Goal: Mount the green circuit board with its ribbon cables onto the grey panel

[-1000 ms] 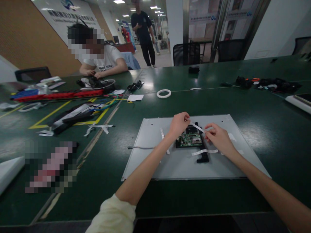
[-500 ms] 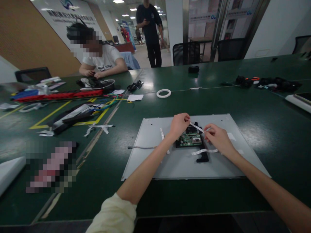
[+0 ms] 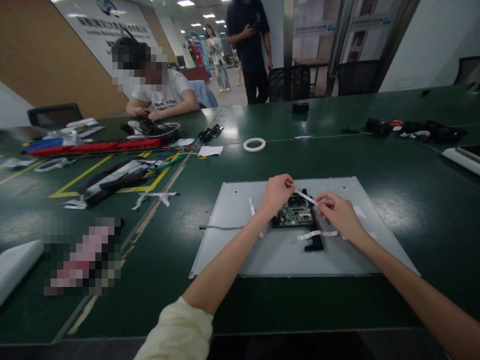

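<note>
A short white strip of tape (image 3: 305, 196) is stretched between my two hands. My left hand (image 3: 278, 193) pinches its left end, and my right hand (image 3: 336, 211) pinches the other. Just below the strip, a green circuit board (image 3: 294, 215) sits on a black bracket (image 3: 314, 242). Both rest on a flat grey panel (image 3: 225, 255). Another tape strip (image 3: 317, 234) crosses the bracket's lower arm. Left of the board, a further tape strip (image 3: 252, 206) lies over a thin grey cable (image 3: 223, 227), partly hidden by my left forearm.
A tape roll (image 3: 254, 145) lies beyond the panel on the green table (image 3: 300, 305). Cables and a black pouch (image 3: 112, 182) lie on the left, with a blurred pink item (image 3: 84, 255) nearer. Across the table sits a person (image 3: 161, 95); another person (image 3: 249, 45) stands behind.
My hands keep the tape strip stretched in nearly the same place over the board. The view shifts slightly. The standing person has moved to the right, and another person shows in the background.
</note>
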### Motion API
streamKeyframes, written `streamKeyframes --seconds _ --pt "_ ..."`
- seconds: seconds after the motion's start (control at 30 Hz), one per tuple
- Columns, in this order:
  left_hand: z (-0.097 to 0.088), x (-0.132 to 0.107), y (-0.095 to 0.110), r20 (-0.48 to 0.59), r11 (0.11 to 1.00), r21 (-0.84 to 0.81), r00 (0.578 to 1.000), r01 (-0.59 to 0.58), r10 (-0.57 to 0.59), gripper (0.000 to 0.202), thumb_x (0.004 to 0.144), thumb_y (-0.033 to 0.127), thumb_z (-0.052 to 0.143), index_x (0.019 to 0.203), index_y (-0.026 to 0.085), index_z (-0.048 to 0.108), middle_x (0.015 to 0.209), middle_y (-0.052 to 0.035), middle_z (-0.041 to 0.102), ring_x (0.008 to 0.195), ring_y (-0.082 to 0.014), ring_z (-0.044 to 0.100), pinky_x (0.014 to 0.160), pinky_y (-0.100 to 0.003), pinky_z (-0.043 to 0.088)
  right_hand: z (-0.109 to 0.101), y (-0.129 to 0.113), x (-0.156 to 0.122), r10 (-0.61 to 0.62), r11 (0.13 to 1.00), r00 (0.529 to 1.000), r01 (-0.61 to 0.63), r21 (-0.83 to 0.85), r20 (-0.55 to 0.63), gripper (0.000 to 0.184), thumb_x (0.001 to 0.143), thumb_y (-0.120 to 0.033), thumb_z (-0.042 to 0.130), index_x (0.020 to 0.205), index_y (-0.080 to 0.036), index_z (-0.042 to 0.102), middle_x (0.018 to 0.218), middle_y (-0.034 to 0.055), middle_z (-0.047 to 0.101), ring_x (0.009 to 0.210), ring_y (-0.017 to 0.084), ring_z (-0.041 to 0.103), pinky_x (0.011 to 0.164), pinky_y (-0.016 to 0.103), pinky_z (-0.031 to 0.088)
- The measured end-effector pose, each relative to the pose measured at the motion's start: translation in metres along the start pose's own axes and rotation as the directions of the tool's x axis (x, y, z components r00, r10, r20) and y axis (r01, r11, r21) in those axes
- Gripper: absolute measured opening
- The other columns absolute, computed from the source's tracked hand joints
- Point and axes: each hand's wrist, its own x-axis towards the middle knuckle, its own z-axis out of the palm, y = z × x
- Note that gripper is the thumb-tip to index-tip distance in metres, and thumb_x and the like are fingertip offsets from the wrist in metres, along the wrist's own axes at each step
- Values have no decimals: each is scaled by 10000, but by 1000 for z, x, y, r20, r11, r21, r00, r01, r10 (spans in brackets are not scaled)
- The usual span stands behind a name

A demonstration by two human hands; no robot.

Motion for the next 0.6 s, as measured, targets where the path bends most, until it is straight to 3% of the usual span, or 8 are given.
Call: streamKeyframes --seconds 0.6 --pt "7 -2 -5 6 997 47 998 -58 57 116 711 136 592 818 165 624 781 -34 674 735 -155 615 682 -254 464 -3 -2 0 -116 950 993 113 -290 6 156 806 -255 476 866 -211 612 595 -18 593 557 143 545 579 247 357"
